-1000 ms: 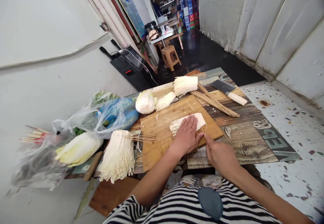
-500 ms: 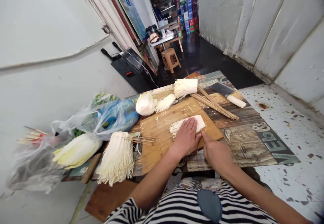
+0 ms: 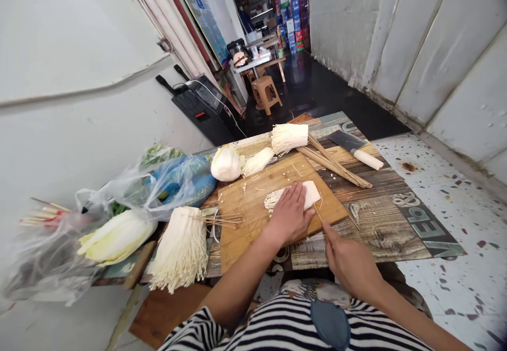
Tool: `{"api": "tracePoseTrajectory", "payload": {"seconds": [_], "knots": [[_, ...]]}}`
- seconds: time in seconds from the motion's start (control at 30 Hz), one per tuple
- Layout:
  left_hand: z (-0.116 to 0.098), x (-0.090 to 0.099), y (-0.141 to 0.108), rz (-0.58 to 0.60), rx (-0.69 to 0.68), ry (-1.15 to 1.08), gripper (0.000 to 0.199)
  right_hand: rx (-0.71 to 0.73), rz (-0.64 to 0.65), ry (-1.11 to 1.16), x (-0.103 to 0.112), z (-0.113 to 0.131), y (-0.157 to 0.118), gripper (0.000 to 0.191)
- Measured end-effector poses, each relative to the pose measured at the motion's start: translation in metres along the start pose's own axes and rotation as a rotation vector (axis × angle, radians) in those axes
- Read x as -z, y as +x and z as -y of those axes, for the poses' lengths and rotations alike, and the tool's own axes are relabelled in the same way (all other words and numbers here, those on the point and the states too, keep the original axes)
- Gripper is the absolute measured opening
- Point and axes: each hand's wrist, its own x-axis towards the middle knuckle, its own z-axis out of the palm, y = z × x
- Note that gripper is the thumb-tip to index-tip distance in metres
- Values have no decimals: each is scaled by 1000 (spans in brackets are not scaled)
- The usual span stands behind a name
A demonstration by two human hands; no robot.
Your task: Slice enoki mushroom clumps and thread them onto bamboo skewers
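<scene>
My left hand (image 3: 291, 214) lies flat across a bunch of enoki mushrooms (image 3: 312, 194) on the wooden cutting board (image 3: 245, 234), with its fingers stretched out. The cut root end shows to the right of my fingers, the thin stems to the left. Pinched in my right hand (image 3: 350, 261) is a bamboo skewer (image 3: 318, 213), its visible length running toward the near edge of the root end. Whether its tip is inside the bunch I cannot make out. Left of the board stands a larger enoki bunch (image 3: 182, 250) with several skewers (image 3: 224, 220) sticking out of it.
Loose skewers (image 3: 336, 167) and a cleaver (image 3: 356, 150) lie right of the board. Behind it are another enoki bunch (image 3: 290, 137), a smaller clump (image 3: 257, 162) and a round cabbage (image 3: 226, 164). Napa cabbage (image 3: 119, 237) and plastic bags (image 3: 51, 266) crowd the left.
My right hand has drawn back from the mushrooms, down and to the right, so more of the skewer shows. The left hand stays on the bunch.
</scene>
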Motion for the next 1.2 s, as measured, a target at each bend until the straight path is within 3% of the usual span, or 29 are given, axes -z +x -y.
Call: {"api": "tracePoseTrajectory", "payload": {"seconds": [0.43,0.63,0.73,0.87,1.0,1.1,1.2], "knots": [[0,-1,-1,-24,12,-8,62,-41,42,-38,1,15,20,51],[0,-5,1,-36,7,-8,61,-69,-29,-35,4,16,36,46],[1,4,-1,-36,-4,-35,61,-66,-98,28,9,10,39,44],[9,31,-18,-246,85,-125,64,3,-269,156,30,6,35,44],[18,50,-55,-486,282,-358,61,198,-428,310,57,16,28,43],[16,51,-92,-600,347,-462,60,342,-497,178,74,28,24,43],[15,47,-130,-730,351,-413,62,474,-623,-102,88,43,32,41]]}}
